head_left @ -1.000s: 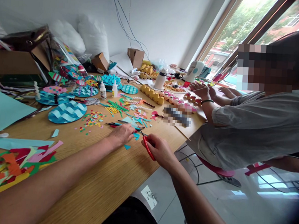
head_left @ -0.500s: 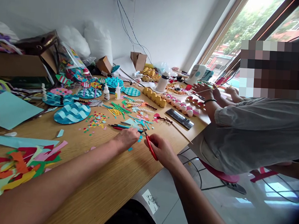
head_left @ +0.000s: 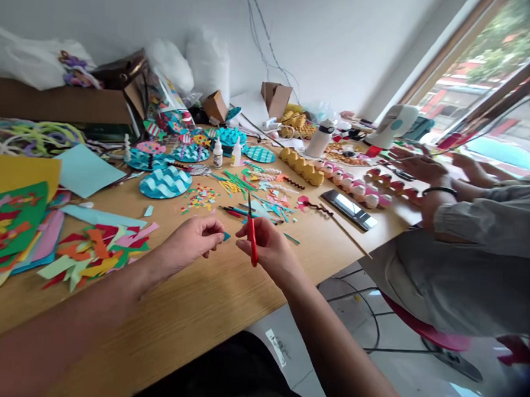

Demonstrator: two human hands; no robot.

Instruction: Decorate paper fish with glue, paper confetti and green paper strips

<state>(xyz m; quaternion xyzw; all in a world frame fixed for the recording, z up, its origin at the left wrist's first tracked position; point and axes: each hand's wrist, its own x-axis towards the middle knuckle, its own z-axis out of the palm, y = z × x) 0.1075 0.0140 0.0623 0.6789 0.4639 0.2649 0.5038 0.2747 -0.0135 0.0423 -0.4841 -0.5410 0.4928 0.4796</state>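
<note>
Between the thumb and fingers of my left hand (head_left: 199, 236) is a small blue paper piece (head_left: 226, 236), held a little above the table. My right hand (head_left: 269, 246) grips red-handled scissors (head_left: 252, 242), whose dark blades point up and away from me. A small gap separates the two hands. Just beyond them lie several pens (head_left: 237, 211) and thin blue paper strips (head_left: 276, 206). To their left is a scatter of tiny coloured paper bits (head_left: 199, 198).
Coloured paper scraps (head_left: 97, 249) and stacked sheets (head_left: 36, 234) lie at the left. Blue wavy paper discs (head_left: 165, 183), glue bottles (head_left: 236, 153), egg-carton strips (head_left: 301, 166) and a phone (head_left: 348, 210) are farther back. A co-worker's hands (head_left: 422, 165) are at the right.
My left hand has drawn back left and now shows the blue paper piece. The scissors have turned more upright in my right hand. The view has swung left.
</note>
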